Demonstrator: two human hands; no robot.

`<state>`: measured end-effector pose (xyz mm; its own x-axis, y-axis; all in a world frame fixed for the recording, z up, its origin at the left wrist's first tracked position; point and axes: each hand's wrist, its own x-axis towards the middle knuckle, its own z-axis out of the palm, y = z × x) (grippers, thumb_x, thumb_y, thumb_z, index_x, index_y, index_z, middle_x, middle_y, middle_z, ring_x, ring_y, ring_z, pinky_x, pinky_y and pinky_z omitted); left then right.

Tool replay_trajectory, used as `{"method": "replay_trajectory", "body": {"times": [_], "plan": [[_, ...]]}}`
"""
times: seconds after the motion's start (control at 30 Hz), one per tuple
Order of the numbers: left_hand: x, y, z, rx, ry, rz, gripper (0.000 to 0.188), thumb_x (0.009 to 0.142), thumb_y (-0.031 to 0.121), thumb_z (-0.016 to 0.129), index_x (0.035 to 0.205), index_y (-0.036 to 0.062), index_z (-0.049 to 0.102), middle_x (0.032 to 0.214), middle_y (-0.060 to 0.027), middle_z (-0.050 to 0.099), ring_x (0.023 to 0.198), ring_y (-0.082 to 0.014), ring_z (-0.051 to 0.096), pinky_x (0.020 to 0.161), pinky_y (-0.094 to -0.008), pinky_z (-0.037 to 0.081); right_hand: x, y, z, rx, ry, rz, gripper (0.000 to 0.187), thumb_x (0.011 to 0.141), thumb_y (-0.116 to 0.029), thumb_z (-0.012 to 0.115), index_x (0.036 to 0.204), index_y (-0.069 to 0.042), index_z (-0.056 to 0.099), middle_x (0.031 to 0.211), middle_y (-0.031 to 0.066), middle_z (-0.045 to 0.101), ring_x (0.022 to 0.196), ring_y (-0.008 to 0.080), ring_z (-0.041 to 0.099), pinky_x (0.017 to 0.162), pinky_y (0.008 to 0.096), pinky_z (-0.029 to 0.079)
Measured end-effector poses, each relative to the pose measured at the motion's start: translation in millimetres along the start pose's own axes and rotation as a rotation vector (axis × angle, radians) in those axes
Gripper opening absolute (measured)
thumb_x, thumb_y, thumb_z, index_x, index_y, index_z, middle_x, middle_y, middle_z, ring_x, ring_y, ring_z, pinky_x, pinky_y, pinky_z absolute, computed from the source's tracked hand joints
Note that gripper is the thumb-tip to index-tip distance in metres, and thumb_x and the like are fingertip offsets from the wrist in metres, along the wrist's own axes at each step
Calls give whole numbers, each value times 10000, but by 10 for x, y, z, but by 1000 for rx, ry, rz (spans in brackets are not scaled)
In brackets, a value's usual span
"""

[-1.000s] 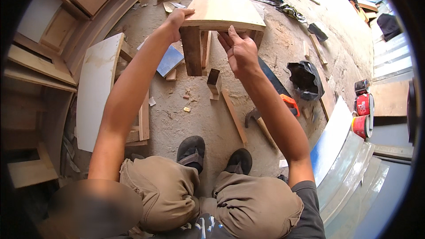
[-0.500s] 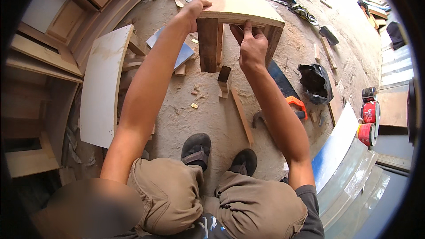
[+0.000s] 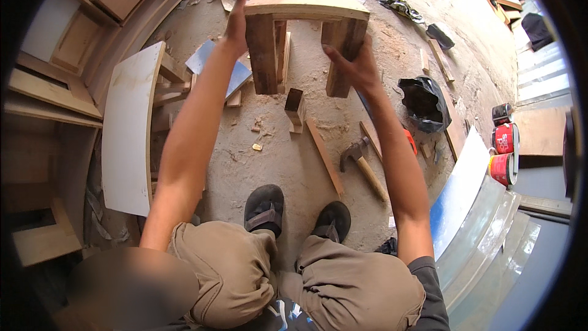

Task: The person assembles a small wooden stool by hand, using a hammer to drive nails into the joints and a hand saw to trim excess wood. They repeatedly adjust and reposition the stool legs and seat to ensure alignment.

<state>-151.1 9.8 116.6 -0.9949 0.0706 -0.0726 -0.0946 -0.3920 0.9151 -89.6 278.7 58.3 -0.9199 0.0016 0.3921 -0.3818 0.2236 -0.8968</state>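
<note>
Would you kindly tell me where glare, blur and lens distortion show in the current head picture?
In the head view, strong light washes out the upper right corner; glossy sheets at lower right catch reflections; the wooden piece has a brightly lit top; a smooth blur covers the lower left; the white board shows bowed edges.

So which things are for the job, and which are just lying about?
Job:
- wooden stand, between left hand and right hand
- hammer, perhaps

Seemingly just lying about:
- crumpled wrapper
- red cans
</note>
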Motion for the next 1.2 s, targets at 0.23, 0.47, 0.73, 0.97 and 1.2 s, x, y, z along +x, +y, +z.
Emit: {"method": "replay_trajectory", "body": {"times": [0.23,0.47,0.73,0.97,1.2], "plan": [[-95,-16,-18,191,-167,12,1064,864,883,204,1299,-6,595,1066,-155,722,899,-249,713,925,-377,537,-64,-220,140,-298,127,115,842,741,-297,893,1304,19,353,1113,278,657,1030,391,680,877,456,543],[-463,-607,-197,526,135,508,776,870,467,760,1349,-26,397,1097,-164,681,1066,-244,653,969,-372,496,-29,-141,151,-282,126,16,998,679,-303,935,1372,9,290,1188,294,611,1095,418,641,933,465,520],[-805,-836,-44,877,397,457,740,721,216,819,1298,40,390,1033,-218,695,957,-360,708,852,-429,561,-335,-43,216,-434,232,-174,1176,646,-299,955,1468,-3,169,1263,298,530,1145,432,586,958,479,489],[-629,-510,-46,861,318,384,702,695,200,801,1267,1,445,1077,-209,696,976,-329,704,868,-408,560,-521,-4,331,-351,89,-26,1022,778,-197,827,1488,-37,109,1174,355,587,1036,467,651,866,483,539],[-509,-407,-158,886,244,359,779,679,191,810,1313,-31,414,1102,-209,691,996,-318,696,907,-390,553,-404,-59,313,-333,47,-24,974,799,-170,779,1483,-15,103,1189,369,575,1056,488,640,887,495,525]]}}
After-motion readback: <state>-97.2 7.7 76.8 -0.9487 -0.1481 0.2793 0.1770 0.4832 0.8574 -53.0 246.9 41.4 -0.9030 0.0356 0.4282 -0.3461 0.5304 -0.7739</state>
